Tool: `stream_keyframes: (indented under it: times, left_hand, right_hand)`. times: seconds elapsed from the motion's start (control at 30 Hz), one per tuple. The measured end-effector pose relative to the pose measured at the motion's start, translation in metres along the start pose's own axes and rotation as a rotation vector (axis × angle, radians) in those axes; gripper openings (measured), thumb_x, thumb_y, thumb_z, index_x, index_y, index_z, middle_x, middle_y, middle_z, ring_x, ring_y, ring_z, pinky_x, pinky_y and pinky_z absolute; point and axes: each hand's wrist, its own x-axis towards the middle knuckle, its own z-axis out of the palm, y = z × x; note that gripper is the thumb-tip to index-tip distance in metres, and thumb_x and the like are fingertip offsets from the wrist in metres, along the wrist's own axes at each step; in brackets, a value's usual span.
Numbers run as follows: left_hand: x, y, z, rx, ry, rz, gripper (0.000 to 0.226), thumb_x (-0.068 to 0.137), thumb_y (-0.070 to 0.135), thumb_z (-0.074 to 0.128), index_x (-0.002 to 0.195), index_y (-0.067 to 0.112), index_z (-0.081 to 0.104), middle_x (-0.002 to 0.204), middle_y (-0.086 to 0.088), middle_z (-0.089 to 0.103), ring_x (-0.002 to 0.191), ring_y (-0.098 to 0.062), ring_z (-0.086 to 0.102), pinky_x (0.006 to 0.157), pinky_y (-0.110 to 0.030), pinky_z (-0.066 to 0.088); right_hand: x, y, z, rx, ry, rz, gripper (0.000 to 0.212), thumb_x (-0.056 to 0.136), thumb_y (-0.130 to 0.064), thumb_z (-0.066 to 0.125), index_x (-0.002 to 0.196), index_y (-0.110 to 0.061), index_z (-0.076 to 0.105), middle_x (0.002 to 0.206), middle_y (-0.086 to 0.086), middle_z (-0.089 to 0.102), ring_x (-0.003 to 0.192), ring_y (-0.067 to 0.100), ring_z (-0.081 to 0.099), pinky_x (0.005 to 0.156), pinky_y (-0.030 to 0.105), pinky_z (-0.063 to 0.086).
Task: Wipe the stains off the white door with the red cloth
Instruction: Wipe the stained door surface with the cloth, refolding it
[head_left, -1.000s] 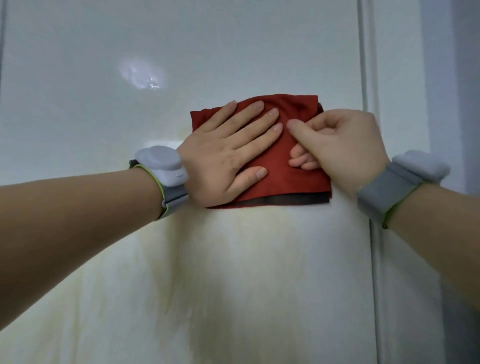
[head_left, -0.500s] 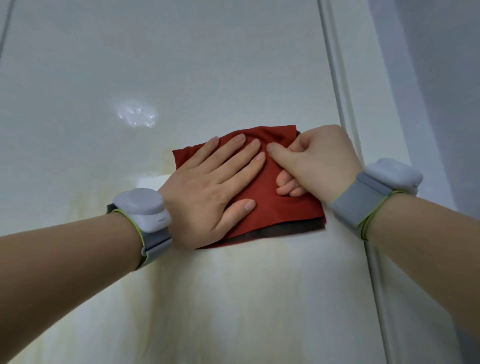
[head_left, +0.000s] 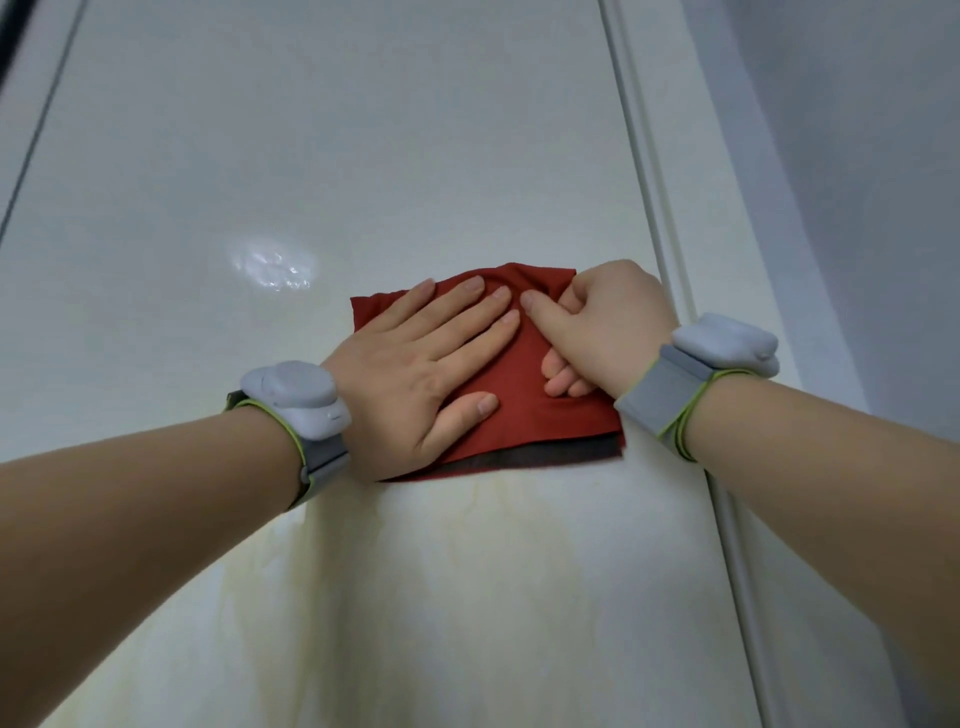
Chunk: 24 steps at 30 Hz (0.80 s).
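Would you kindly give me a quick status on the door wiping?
Left hand flat on red cloth. Right hand bunching its right edge. Yellowish stains below on white door. Nothing obstructing.

- One red cloth (head_left: 524, 410), folded, with a darker layer showing along its lower edge.
- One white door (head_left: 363, 156).
- Two hands: one left hand (head_left: 415, 374) and one right hand (head_left: 608, 332).
- Two grey wrist devices, one on the left wrist (head_left: 293, 400) and one on the right wrist (head_left: 727, 345).
- Two bare forearms.
- One bright glare spot (head_left: 272, 265) on the door.
- One broad patch of yellowish stains (head_left: 467, 571) on the door; separate marks cannot be counted.
- One raised moulding strip (head_left: 649, 156) along the door's right side.
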Motion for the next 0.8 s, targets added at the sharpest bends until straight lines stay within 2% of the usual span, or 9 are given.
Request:
stream_keyframes:
  times: [0.1, 0.3, 0.6, 0.8]
  left_hand:
    - [-0.003, 0.008, 0.004, -0.010, 0.034, -0.045, 0.070, 0.105, 0.055, 0.018, 0.165, 0.020, 0.016, 0.172, 0.000, 0.014, 0.160, -0.023, 0.009, 0.130, -0.049, 0.010]
    - [-0.012, 0.020, 0.009, -0.027, 0.085, -0.078, 0.068, 0.105, 0.054, 0.020, 0.164, 0.019, 0.022, 0.171, -0.001, 0.020, 0.160, -0.024, 0.014, 0.129, -0.050, 0.013]
    - [-0.028, 0.039, 0.012, -0.013, 0.059, -0.070, 0.069, 0.106, 0.053, 0.021, 0.164, 0.018, 0.020, 0.172, -0.003, 0.018, 0.160, -0.025, 0.012, 0.129, -0.051, 0.012]
    - [-0.048, 0.063, 0.016, -0.005, 0.029, -0.044, 0.068, 0.107, 0.052, 0.023, 0.165, 0.017, 0.016, 0.173, -0.004, 0.014, 0.160, -0.025, 0.008, 0.129, -0.050, 0.009]
  right_hand:
    - [-0.004, 0.003, 0.001, -0.112, 0.044, -0.057, 0.040, 0.099, -0.043, 0.057, 0.069, -0.016, 0.057, 0.050, -0.002, 0.069, 0.040, 0.013, 0.066, 0.050, 0.024, 0.056]
    - [-0.012, 0.009, 0.004, -0.198, 0.078, -0.124, 0.041, 0.098, -0.045, 0.055, 0.074, -0.013, 0.061, 0.048, -0.007, 0.067, 0.037, 0.005, 0.062, 0.061, 0.027, 0.057]
    - [-0.033, 0.021, 0.007, -0.183, 0.061, -0.152, 0.041, 0.098, -0.043, 0.057, 0.076, -0.009, 0.064, 0.048, -0.004, 0.067, 0.037, 0.005, 0.062, 0.066, 0.032, 0.060]
    - [-0.061, 0.039, 0.009, -0.129, 0.010, -0.133, 0.041, 0.099, -0.041, 0.058, 0.078, -0.006, 0.064, 0.049, -0.002, 0.068, 0.040, 0.014, 0.066, 0.057, 0.033, 0.061]
